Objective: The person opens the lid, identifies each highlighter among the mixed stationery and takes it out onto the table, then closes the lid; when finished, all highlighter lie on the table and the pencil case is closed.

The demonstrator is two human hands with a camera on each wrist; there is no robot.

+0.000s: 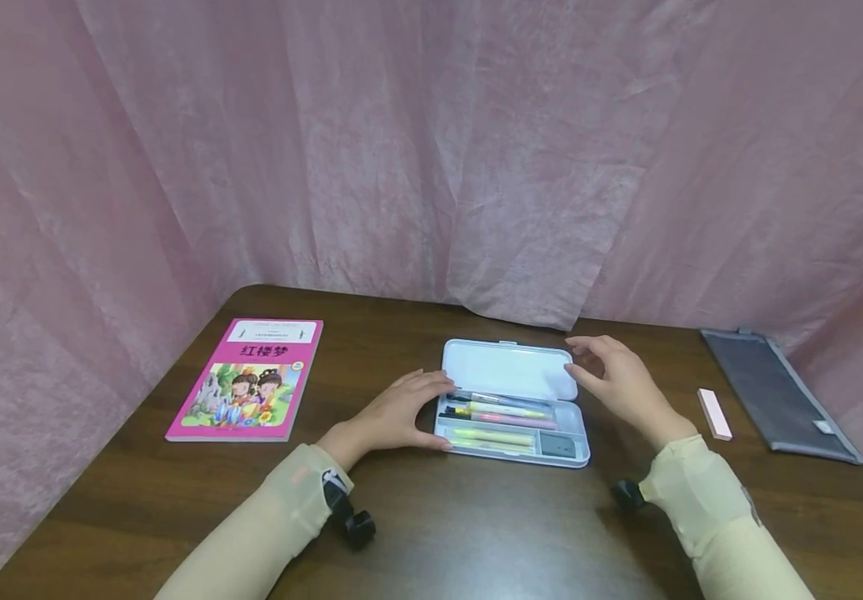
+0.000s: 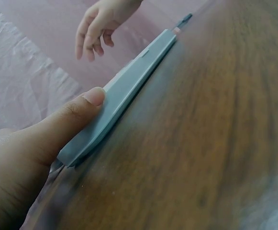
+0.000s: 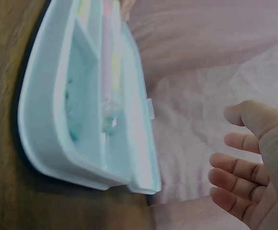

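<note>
A light blue pencil case [image 1: 511, 457] lies on the table with its lid [image 1: 506, 369] folded back. Several pens and markers [image 1: 502, 414] lie in its long compartments, and a dark grey block [image 1: 557, 446] fills the small front right one. My left hand [image 1: 400, 414] grips the case's left end, fingers at the back by the lid and thumb against the front wall, as the left wrist view shows. Beside the lid's right edge hovers my right hand [image 1: 617, 381], its fingers [image 3: 237, 165] loosely bent and apart from the case [image 3: 38, 124], holding nothing.
A pink book [image 1: 251, 379] with a cartoon cover lies on the left of the table. On the right are a small pale pink bar [image 1: 714, 414] and a grey mesh pouch [image 1: 780, 392]. Pink curtains [image 1: 371, 150] hang behind the table [image 1: 431, 533], one fold resting on its back edge.
</note>
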